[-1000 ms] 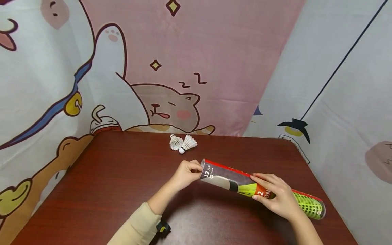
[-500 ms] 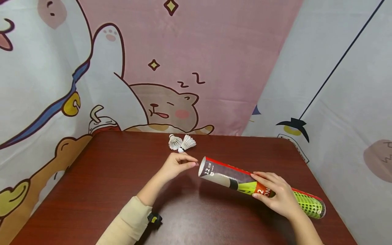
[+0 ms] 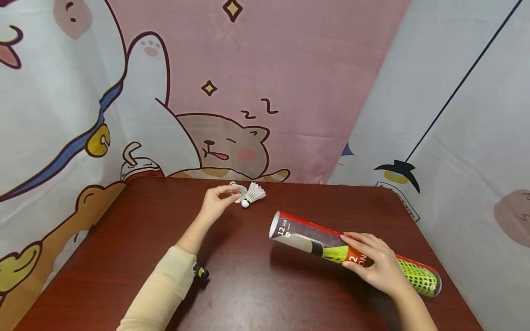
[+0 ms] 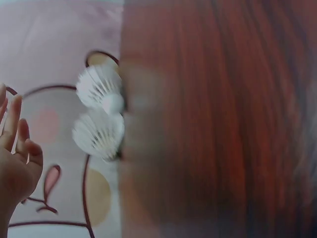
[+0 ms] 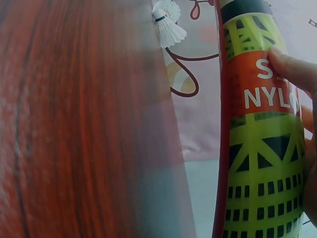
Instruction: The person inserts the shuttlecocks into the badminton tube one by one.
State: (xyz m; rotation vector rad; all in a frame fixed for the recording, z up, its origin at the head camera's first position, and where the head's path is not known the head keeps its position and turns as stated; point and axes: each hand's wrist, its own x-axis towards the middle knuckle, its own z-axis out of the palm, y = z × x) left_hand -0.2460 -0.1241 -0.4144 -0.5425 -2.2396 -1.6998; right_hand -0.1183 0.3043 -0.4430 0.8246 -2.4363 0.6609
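Note:
My right hand point(image 3: 377, 263) grips a shuttlecock tube point(image 3: 304, 236) around its middle. The tube is tilted above the table, its open mouth at the upper left; what lies deeper inside is hidden. In the right wrist view the thumb point(image 5: 292, 68) presses the printed side. Two white shuttlecocks lie side by side at the table's far edge, the right one point(image 3: 254, 194) cork toward me, the left one point(image 3: 241, 193) partly behind my left hand point(image 3: 212, 203). That hand reaches toward them with fingers parted; in the left wrist view its fingers point(image 4: 11, 124) stand apart from both shuttlecocks.
A dark wooden table point(image 3: 136, 248) lies under both hands. Close behind its far edge hangs a cartoon-printed cloth point(image 3: 314, 92), which also runs along the sides. A small black device point(image 3: 201, 272) is strapped at the left wrist.
My left hand has come out of the tube's mouth and moved left and away from me to the shuttlecocks. The right hand and the tube have stayed nearly still.

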